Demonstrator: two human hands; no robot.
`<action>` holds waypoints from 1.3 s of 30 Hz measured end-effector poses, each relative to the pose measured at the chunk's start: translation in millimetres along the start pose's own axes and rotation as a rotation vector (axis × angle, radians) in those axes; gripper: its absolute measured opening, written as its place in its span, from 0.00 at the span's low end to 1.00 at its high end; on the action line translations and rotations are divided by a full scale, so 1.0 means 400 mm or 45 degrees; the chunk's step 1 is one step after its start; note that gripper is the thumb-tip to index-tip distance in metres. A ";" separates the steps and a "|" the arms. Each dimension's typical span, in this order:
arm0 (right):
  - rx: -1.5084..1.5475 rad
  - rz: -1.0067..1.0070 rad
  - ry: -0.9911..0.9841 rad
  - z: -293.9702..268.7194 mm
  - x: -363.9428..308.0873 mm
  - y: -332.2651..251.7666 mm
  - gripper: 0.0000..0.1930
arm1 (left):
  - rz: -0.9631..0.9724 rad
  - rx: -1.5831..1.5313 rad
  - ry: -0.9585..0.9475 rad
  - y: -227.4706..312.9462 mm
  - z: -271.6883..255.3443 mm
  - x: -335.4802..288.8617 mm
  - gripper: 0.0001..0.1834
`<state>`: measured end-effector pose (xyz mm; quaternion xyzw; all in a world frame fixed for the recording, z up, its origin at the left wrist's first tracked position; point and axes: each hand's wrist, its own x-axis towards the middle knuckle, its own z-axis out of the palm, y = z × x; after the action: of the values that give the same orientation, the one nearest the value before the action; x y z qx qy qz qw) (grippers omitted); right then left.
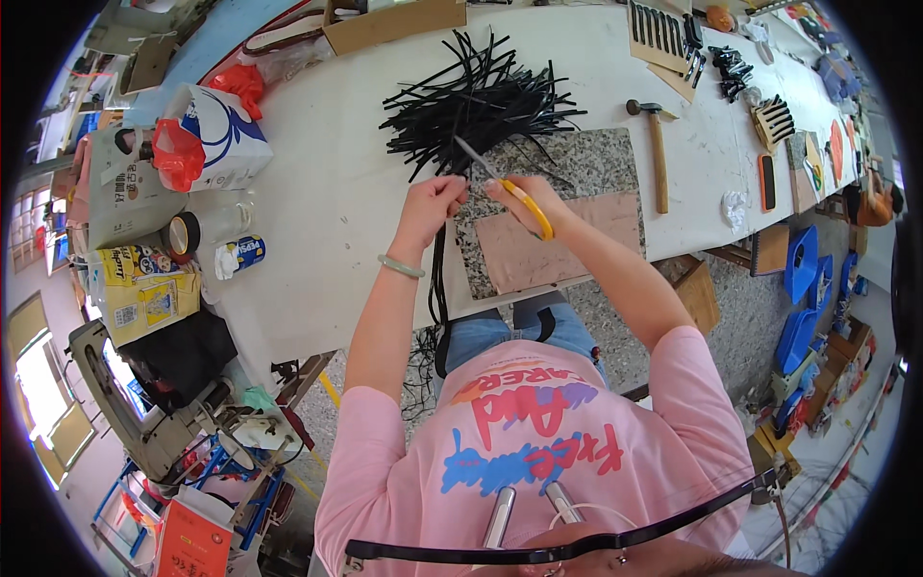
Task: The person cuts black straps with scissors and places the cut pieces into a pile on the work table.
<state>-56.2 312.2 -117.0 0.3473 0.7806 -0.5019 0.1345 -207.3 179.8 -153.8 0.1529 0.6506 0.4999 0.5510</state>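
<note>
Nearest the camera, long uncut black strips point(440, 288) hung from the left hand point(430, 204) down over the near edge of the white surface point(317, 192) toward the person's lap. The left hand's grip was closed around the upper ends of these strips, holding them taut. Just to its right, the right hand point(532, 202) had its grip closed on the yellow handles of a pair of scissors point(500, 183), whose blades pointed far-left and appeared parted at the strips. Beneath both hands lay a speckled stone slab point(567, 163) with a pinkish board point(538, 250) on it. Farther off, a large heap of short black cut pieces point(481, 101) suggested that much cutting was done, while the hanging lengths remained. A hammer point(657, 154) lay to the right, apart.
</note>
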 end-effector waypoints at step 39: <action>0.033 0.472 1.080 -0.092 -0.299 0.443 0.21 | -0.169 0.620 -0.169 -0.235 0.065 -0.192 0.14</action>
<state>155.2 340.8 -155.6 0.6574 0.6849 -0.2927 -0.1137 -125.1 92.2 -184.5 0.2704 0.7229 0.2801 0.5708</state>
